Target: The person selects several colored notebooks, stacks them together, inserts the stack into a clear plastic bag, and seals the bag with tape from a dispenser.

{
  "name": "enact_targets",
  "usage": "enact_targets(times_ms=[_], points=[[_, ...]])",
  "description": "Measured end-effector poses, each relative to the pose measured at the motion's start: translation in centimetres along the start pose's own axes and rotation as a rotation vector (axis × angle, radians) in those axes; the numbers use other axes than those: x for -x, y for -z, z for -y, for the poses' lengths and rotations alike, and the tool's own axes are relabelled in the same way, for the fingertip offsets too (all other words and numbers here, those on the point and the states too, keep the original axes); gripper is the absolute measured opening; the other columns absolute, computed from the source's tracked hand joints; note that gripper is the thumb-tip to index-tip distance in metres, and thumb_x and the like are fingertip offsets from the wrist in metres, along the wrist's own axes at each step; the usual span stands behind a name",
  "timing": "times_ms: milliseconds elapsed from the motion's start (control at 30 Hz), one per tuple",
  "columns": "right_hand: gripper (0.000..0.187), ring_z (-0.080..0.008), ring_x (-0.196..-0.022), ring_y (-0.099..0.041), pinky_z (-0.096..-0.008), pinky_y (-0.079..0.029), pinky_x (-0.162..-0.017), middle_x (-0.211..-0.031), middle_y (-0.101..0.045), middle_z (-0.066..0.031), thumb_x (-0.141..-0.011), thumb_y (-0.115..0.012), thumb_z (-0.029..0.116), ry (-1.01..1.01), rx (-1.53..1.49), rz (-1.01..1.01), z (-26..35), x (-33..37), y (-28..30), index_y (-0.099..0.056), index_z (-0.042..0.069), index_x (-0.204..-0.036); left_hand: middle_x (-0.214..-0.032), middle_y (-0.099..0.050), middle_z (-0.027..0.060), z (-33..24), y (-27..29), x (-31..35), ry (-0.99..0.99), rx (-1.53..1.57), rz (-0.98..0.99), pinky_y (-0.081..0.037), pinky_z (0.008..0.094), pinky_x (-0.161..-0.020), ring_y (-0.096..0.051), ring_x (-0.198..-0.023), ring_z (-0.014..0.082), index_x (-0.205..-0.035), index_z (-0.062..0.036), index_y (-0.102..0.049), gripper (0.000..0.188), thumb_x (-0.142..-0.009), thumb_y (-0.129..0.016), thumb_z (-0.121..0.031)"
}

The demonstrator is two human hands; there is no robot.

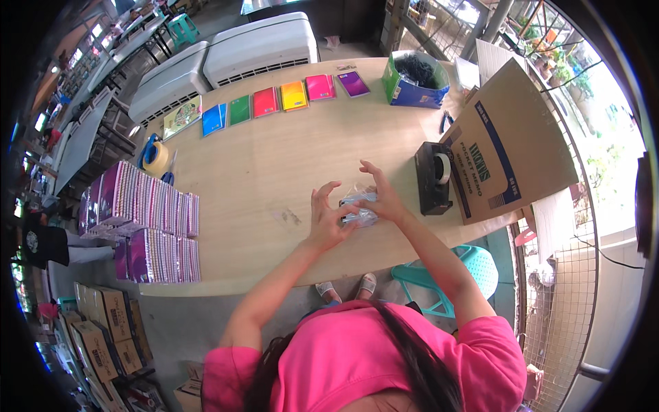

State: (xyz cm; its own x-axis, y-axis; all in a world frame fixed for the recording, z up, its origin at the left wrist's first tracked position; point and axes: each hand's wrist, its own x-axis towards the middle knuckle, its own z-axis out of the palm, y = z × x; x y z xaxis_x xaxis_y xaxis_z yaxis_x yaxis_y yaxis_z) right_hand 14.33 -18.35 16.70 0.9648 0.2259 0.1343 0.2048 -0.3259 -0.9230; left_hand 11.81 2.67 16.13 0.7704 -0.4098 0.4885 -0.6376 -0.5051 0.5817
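Note:
In front of me, over the near middle of the wooden table (274, 158), is a small clear plastic packet (365, 218) with something pale inside that I cannot make out. My left hand (328, 221) grips its left side, thumb pressed in and index finger curled up. From the right, my right hand (384, 199) pinches the packet, its thumb across the top and its index finger raised. The two thumbs nearly meet. A flat, clear little bag (285, 217) lies left of my left hand. Beside my right hand stands a black tape dispenser (432, 189) with a roll in it.
Stacks of purple spiral notebooks (141, 206) stand at the left, near tape rolls (156, 158). Colourful notebooks (266, 101) line the far edge. A blue-green box (412, 93) with black contents, pliers (446, 121) and a large carton (504, 154) occupy the right. A teal stool (480, 268) is below.

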Motion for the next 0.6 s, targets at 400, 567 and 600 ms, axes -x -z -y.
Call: enact_targets(times_ms=[400,567,600], points=[[0.016,-0.0187,-0.086,-0.064,-0.0301,-0.051,-0.083,-0.093,-0.066,-0.0089,-0.077,-0.072,0.003,-0.163,-0.096,-0.039,0.6,-0.4,1.7,-0.073,0.002,-0.093,-0.101,-0.061,0.0128,0.8,-3.5,-0.9,0.396,0.527,0.025,-0.05,0.0346,-0.086,-0.061,-0.097,0.0227,-0.096,-0.0039,-0.053,0.034,-0.077,-0.079,-0.015],[0.015,-0.0196,-0.086,-0.065,-0.0306,-0.051,-0.083,-0.09,-0.067,-0.0102,-0.073,-0.07,-0.002,0.152,-0.329,-0.19,-1.1,2.8,1.7,-0.076,0.004,-0.086,-0.091,-0.058,0.0054,3.0,-4.4,-2.9,0.586,0.721,-0.325,-0.049,0.0304,-0.075,-0.057,-0.083,0.0141,-0.112,-0.0053,-0.043,0.054,-0.073,-0.08,-0.009],[0.016,-0.0198,-0.088,-0.065,-0.0304,-0.051,-0.084,-0.091,-0.066,-0.0105,-0.072,-0.07,-0.003,0.079,-0.244,-0.148,-0.7,3.7,2.5,-0.076,0.004,-0.085,-0.09,-0.056,0.0043,3.8,-3.5,-3.0,0.65,0.672,-0.37,-0.049,0.0305,-0.074,-0.056,-0.082,0.0132,-0.114,-0.0057,-0.042,0.056,-0.073,-0.08,-0.008]])
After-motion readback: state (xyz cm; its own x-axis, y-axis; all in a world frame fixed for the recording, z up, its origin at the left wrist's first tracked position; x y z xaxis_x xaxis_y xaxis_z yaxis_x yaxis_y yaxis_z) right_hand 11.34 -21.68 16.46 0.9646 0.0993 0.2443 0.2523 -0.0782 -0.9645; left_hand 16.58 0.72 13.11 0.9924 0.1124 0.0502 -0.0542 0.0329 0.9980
